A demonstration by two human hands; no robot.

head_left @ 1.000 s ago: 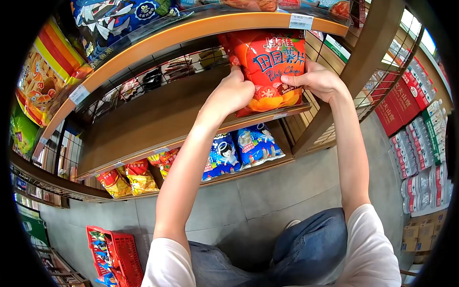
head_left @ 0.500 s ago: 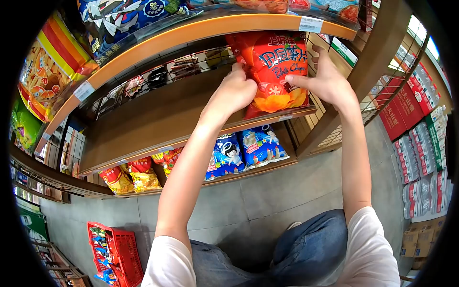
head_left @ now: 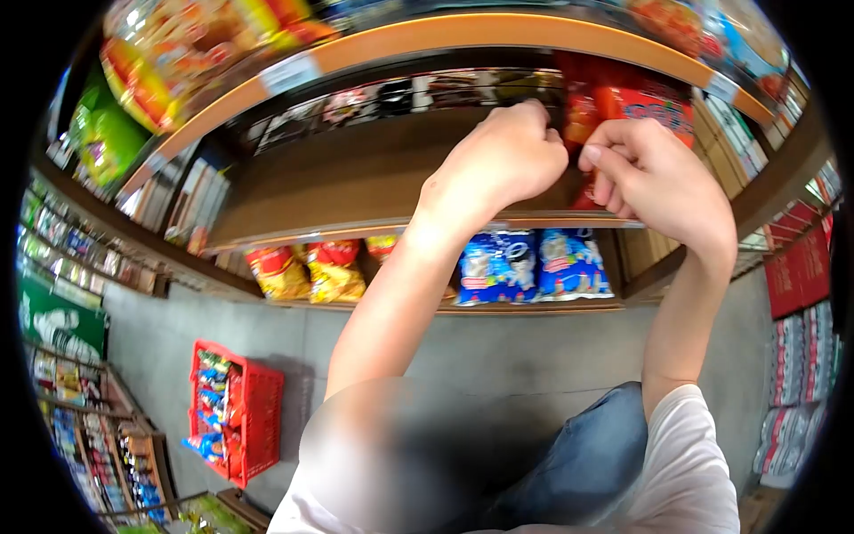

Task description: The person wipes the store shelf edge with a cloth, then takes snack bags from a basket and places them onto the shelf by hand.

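A red bag of potato chips stands upright at the right end of the middle shelf, partly covered by my hands. Beside its left part, my left hand is closed with fingers curled; what they hold, if anything, is hidden. In front of the bag, my right hand is also closed, thumb against the bent forefinger, with nothing visible in it. More red packaging shows between the two hands, but I cannot tell whether it is a separate bag.
Blue snack bags and red-yellow bags line the bottom shelf. Overhead runs an orange shelf edge holding large snack bags. A red shopping basket with several packets stands on the floor at left. Bottled-water packs are stacked at right.
Both hands have gone from spread around the chip bag to closed, with the bag now deeper on the shelf behind them. The camera view has shifted, so the basket appears further right.
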